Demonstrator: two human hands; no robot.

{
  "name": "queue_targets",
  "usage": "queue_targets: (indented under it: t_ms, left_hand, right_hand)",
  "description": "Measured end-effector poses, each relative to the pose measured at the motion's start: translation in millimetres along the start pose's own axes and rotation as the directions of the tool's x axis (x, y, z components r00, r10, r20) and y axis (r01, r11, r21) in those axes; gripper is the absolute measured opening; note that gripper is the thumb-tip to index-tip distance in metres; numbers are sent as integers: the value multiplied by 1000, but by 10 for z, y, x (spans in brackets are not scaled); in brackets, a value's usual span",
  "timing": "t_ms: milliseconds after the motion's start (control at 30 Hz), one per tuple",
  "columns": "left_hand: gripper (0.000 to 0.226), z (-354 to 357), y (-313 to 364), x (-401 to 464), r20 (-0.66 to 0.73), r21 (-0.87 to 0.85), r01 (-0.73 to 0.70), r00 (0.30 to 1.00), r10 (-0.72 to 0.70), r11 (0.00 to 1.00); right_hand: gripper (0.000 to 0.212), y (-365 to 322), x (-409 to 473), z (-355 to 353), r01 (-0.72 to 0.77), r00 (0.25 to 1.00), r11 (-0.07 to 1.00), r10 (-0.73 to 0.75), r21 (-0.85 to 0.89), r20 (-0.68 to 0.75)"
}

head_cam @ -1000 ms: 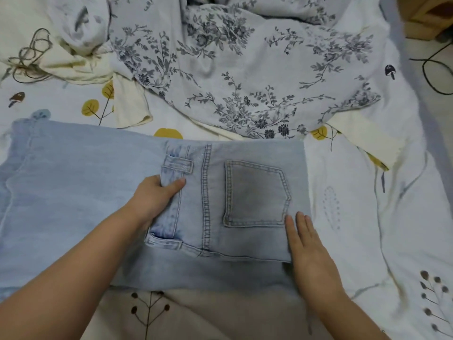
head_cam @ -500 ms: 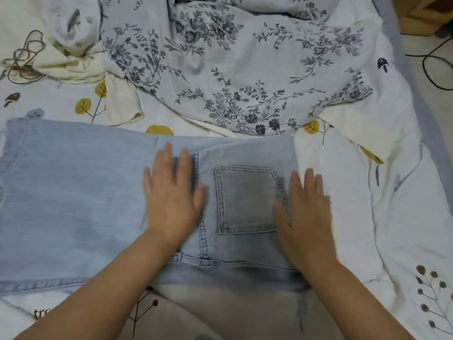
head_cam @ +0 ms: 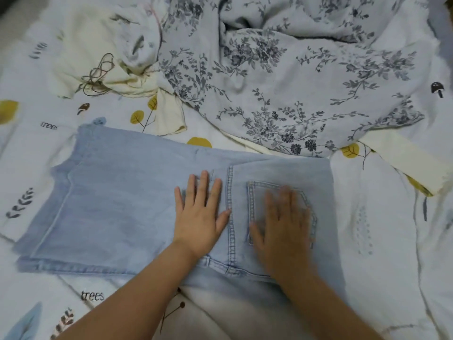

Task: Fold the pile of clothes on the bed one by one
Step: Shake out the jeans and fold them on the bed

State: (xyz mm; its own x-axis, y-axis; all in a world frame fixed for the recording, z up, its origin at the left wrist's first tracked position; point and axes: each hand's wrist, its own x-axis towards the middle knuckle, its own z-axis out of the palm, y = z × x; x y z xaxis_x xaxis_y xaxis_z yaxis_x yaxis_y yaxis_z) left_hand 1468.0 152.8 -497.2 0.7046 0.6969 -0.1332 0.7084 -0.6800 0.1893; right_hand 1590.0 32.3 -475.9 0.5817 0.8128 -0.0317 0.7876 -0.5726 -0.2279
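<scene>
Folded light-blue denim jeans (head_cam: 127,204) lie flat on the printed white bedsheet (head_cam: 382,229), pocket up. Left hand (head_cam: 201,214) and right hand (head_cam: 284,222) press flat, fingers straight. Floral grey garment (head_cam: 282,82) borders the far edge.

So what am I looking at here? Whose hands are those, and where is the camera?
The camera sits on a person's head and looks down, so you see their own arms. There is no robot. The left hand and right hand lie flat on light blue jeans, pressing them smooth; the right one covers the back pocket. Nothing is held. The jeans lie on a bed sheet printed with leaves. Behind wait a flowery garment and a cream one.
</scene>
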Motion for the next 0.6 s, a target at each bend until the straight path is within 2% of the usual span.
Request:
queue_targets:
  t_ms: [100,167,333,400,467,533,600]
  left_hand:
    - [66,165,-192,-254,193,-6,99,976,-96,995]
    - [62,259,-278,-287,252,-21,99,964,-90,995]
    - [66,201,-316,-223,316,-77,50,948,-23,996]
    - [66,91,-420,-251,258,-167,19,966,25,986]
    - [63,-88,-637,-296,138,-211,32,990,-2,977]
    - [57,-295,-979,-338,1,-218,130,991,-133,967]
    - [56,-482,-1420,-364,-45,-204,304,947,-319,930]
  right_hand:
    - [78,-364,-151,117,150,976,988,-143,-25,167]
    - [81,-451,-197,182,157,952,985,-132,-72,275]
    - [81,-452,-167,224,194,934,974,-147,-117,325]
    - [75,-472,-130,153,195,923,976,-150,-95,355]
    - [61,-517,-58,80,136,920,990,-111,-41,375]
    - [48,-569,2,40,118,957,993,-117,11,266]
    - [41,-679,35,11,82,986,994,-91,70,137]
